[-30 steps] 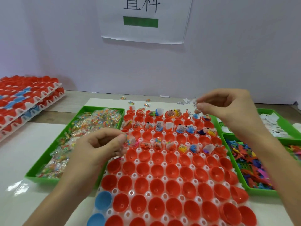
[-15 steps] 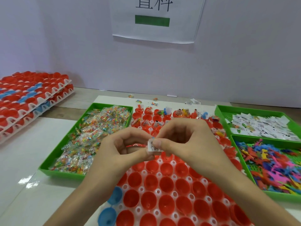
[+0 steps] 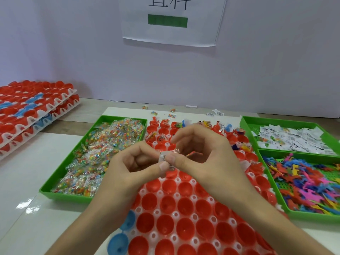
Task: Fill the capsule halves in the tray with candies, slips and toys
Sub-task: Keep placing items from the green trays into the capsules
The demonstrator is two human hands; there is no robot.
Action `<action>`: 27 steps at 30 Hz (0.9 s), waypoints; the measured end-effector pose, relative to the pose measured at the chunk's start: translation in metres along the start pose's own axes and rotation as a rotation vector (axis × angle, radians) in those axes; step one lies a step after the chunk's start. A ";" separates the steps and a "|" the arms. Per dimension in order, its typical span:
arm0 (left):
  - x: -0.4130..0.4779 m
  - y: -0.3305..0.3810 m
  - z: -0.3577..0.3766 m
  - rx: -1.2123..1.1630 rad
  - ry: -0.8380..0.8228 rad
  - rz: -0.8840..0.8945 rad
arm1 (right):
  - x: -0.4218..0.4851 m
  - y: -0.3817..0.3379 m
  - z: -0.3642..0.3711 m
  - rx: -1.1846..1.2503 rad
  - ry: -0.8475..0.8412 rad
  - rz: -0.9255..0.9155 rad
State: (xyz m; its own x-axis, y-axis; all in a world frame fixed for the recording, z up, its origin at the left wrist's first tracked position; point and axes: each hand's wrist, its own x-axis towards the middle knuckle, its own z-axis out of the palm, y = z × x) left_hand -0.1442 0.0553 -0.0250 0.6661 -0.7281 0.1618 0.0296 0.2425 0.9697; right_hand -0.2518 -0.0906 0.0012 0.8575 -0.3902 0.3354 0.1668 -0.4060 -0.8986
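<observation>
A small printed slip (image 3: 166,160) was held above the middle of the white tray (image 3: 176,195), pinched between thumb and forefinger of both the left hand (image 3: 132,168) and the right hand (image 3: 207,153). The two thumbs were pressed close together on it and the remaining fingers were curled. The red capsule halves (image 3: 184,228) in the near rows were seen empty, while the far rows (image 3: 217,126) were already filled. Two blue halves (image 3: 117,243) were set at the tray's near left corner. Wrapped candies (image 3: 103,153) were piled in a green bin (image 3: 64,197) on the left. Loose slips (image 3: 294,138) and coloured toys (image 3: 312,184) were kept in a slip bin (image 3: 276,120) and a toy bin (image 3: 303,155) on the right. Stacked trays (image 3: 33,107) were seen at the far left of the desk (image 3: 27,181).
</observation>
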 end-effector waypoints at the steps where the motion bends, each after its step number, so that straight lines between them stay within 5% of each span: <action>1: 0.001 0.000 0.000 -0.007 0.010 0.002 | 0.000 0.000 -0.001 0.001 0.000 0.012; 19: -0.001 0.007 -0.002 0.137 -0.070 -0.027 | 0.005 0.000 -0.013 -0.158 -0.115 -0.058; 27: 0.000 0.007 0.000 0.126 -0.046 -0.023 | 0.017 -0.010 -0.053 -0.126 -0.460 0.077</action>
State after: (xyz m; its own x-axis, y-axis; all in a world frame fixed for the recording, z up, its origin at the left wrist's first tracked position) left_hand -0.1444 0.0570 -0.0184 0.6312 -0.7619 0.1450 -0.0514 0.1454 0.9880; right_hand -0.2652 -0.1373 0.0310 0.9961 -0.0284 0.0836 0.0583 -0.4987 -0.8648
